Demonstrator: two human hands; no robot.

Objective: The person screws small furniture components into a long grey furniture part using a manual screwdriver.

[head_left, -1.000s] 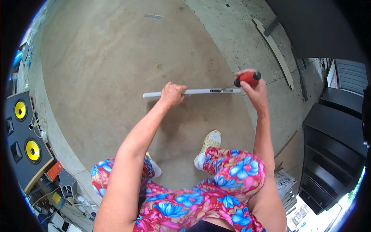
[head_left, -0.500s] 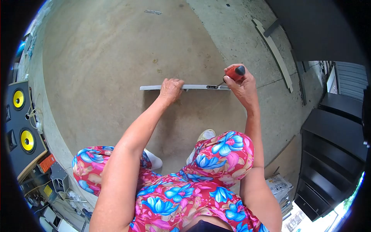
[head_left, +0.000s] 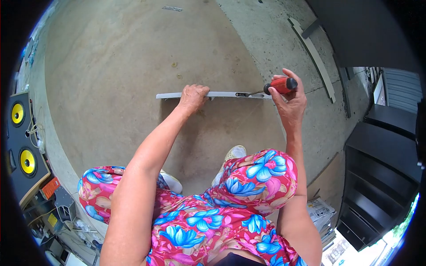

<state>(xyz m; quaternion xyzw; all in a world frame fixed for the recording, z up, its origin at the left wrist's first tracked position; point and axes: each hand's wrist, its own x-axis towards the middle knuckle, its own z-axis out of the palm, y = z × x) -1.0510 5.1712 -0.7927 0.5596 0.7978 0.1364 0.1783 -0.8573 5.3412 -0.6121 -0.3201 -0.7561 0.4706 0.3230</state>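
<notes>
My left hand (head_left: 194, 98) is closed over the top edge of a thin white panel (head_left: 171, 95), seen edge-on above the floor in front of my feet. Toward the panel's right end, a small dark slotted fitting (head_left: 242, 94) is set into the edge. In my right hand (head_left: 291, 104) is a screwdriver (head_left: 281, 85) with a red and black handle, gripped between thumb and fingers. Its shaft slants down to the left, the tip right at the dark fitting.
Speakers with yellow cones (head_left: 27, 160) stand at the left. A long pale strip (head_left: 315, 60) lies on the concrete at upper right, beside a large dark board (head_left: 368, 31). Black shelving (head_left: 377, 173) is at the right. A small flat metal piece (head_left: 172, 9) lies far ahead.
My right hand has moved right, and the screwdriver now leans lower, its handle farther from the fitting. The left hand keeps its hold on the panel.
</notes>
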